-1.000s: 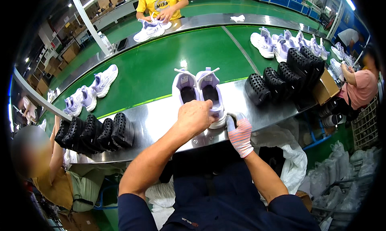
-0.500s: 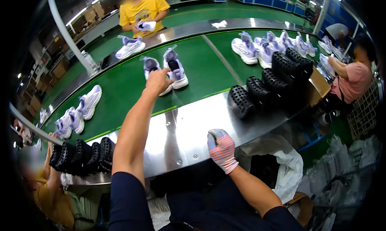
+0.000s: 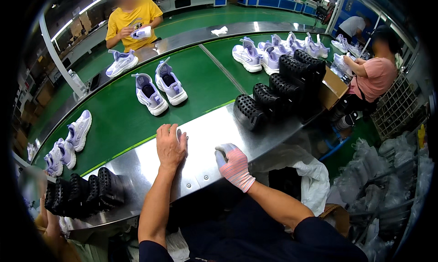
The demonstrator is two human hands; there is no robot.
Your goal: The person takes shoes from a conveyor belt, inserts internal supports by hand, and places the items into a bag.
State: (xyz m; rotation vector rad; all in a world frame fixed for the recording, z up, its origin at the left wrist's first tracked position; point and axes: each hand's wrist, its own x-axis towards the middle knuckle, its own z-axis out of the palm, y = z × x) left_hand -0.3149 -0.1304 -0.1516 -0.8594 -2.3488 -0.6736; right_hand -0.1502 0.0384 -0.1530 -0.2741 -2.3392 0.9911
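My bare left hand lies on the steel ledge, fingers stretched forward and thumb a little apart. Beyond its fingertips, two white and lilac sneakers stand side by side on the green conveyor belt: a left one and a right one, both with dark insides and raised tongues. Neither is touched by a hand. My right hand, in a striped knit glove with grey fingertips, rests at the ledge's near edge. Its fingers are curled closed, and whatever they may hold is hidden.
Black studded shoe lasts stand on the ledge at right, and more lasts at left. Other sneakers line the belt. Across it, a person in yellow handles a shoe; another in pink sits right. A white bag hangs nearby.
My left hand has drawn back from the two sneakers to the steel ledge. The sneakers stay upright on the belt. My view has shifted to the right; the gloved hand stays curled.
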